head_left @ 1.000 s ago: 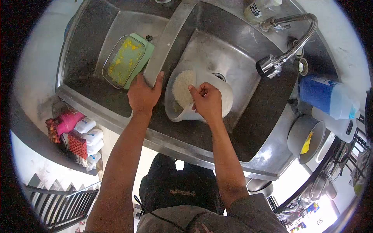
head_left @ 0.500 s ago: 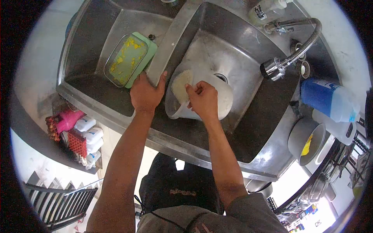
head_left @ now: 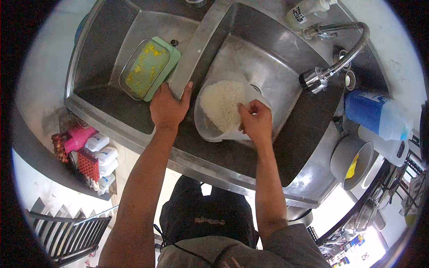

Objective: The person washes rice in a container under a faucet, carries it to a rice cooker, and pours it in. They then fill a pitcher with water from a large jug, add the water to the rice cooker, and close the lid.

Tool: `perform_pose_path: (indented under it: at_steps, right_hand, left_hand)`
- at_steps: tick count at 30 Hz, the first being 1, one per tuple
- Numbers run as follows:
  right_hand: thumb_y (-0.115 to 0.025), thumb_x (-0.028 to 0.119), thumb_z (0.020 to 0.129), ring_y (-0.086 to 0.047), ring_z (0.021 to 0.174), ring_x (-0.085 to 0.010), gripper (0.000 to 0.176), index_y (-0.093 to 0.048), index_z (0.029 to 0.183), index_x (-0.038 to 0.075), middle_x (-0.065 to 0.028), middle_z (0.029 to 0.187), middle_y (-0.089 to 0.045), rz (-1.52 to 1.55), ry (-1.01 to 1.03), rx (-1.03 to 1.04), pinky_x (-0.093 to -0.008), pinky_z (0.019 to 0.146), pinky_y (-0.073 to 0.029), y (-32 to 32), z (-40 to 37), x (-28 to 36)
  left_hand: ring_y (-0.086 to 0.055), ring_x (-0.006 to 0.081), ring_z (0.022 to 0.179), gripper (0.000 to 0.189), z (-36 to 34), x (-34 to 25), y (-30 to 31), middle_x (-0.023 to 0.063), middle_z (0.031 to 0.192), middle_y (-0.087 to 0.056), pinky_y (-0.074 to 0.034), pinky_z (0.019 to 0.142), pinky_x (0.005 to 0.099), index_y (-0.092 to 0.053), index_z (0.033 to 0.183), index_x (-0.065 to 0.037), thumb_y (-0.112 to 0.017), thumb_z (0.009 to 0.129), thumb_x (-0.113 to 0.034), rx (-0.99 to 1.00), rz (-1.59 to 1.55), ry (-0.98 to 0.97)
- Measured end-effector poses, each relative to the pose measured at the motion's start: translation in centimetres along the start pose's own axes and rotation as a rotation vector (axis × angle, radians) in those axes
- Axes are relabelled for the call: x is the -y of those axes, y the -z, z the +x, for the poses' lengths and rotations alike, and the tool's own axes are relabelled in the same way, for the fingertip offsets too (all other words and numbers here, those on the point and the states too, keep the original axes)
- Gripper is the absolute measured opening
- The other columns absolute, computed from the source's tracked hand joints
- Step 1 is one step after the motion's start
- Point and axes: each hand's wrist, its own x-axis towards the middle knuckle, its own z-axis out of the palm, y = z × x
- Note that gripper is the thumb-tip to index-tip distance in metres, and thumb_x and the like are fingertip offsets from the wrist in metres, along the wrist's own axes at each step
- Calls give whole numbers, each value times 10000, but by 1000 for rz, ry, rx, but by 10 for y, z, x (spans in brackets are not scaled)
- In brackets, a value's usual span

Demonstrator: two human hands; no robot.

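Observation:
A whitish, translucent plastic container (head_left: 206, 127) is in the right basin, tilted so its mouth faces me. Inside lies a heap of white grains that look like rice (head_left: 222, 103). My right hand (head_left: 257, 121) pinches the container's right rim between thumb and fingers. My left hand (head_left: 170, 106) rests on the metal divider (head_left: 195, 51) between the basins, thumb spread from the fingers and holding nothing. Just beyond it, in the left basin, lies a green tray (head_left: 172, 54) with a wire-rimmed strainer (head_left: 144, 70) on it, dotted with yellow bits.
A flexible faucet (head_left: 315, 79) hangs over the right basin's far right side. On the right ledge stand a jug of blue liquid (head_left: 366, 109) and a grey pot (head_left: 351, 156) with something yellow inside. A pump bottle (head_left: 306, 13) is at the back.
My right hand has moved right with the container's rim. The container's mouth now faces me more, and much more of the grains shows. My left hand stays put.

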Motion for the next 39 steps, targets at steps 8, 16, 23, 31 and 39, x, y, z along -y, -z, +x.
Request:
perform_pose_path:
  at_steps: [8,16,23,31,39]
  right_hand:
    - [-683,182,908,-568,452,-117,244,-578,770,10,-50,656,-575,-37,15,-112,-283,370,-400,84,10,-48]
    - [-649,171,893,-625,786,-159,196,-657,942,-19,-58,834,-670,-116,89,-259,-328,714,-497,160,17,-156]
    - [-643,101,866,-659,889,-191,230,-689,1056,-21,-105,964,-725,-195,-6,-300,-353,815,-511,169,18,-195]
    - [-609,31,816,-662,851,-163,271,-702,1061,-40,-95,980,-725,334,-57,-182,-318,789,-524,124,-16,-154]
    - [-580,15,749,-652,641,-193,247,-657,959,-89,-130,847,-677,142,-65,-383,-337,476,-555,73,-50,-105]
  left_hand:
    - [-690,432,863,688,0,-3,3,262,916,-672,-569,747,493,-609,1020,49,-630,875,-623,23,20,-6]
    - [-692,423,845,693,-1,-1,-1,256,898,-667,-572,726,499,-613,1009,53,-617,882,-629,-40,34,-31]
    - [-682,464,907,765,0,-2,0,297,955,-679,-541,808,530,-620,1078,71,-577,891,-669,81,20,52]
    - [-682,433,820,711,-1,-2,0,240,883,-663,-556,719,522,-606,964,29,-591,876,-677,-11,-12,5]
    - [-673,451,900,726,0,-2,7,278,942,-665,-545,798,517,-617,1047,52,-596,883,-655,45,-28,11]
